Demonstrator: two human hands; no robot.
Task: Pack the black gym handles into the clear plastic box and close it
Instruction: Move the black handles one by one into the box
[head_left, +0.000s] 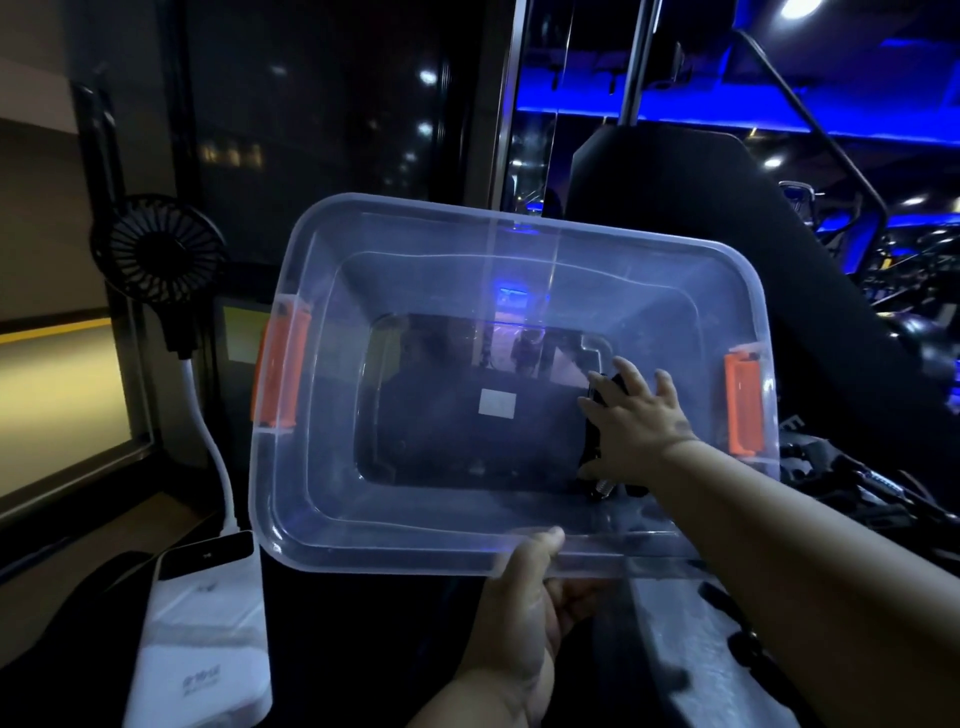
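Head view: left hand grips clear plastic box rim; right hand clasps black gym handle inside.

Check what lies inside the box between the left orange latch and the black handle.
Head view: only the bare floor of the clear plastic box, bearing a white sticker, lies between the left orange latch and the black gym handle.

Box mid-frame, open side facing the person. Left hand holds its near rim. Right hand inside at the right end, holding gym handle. Fan behind-left of the box, power bank near-left.
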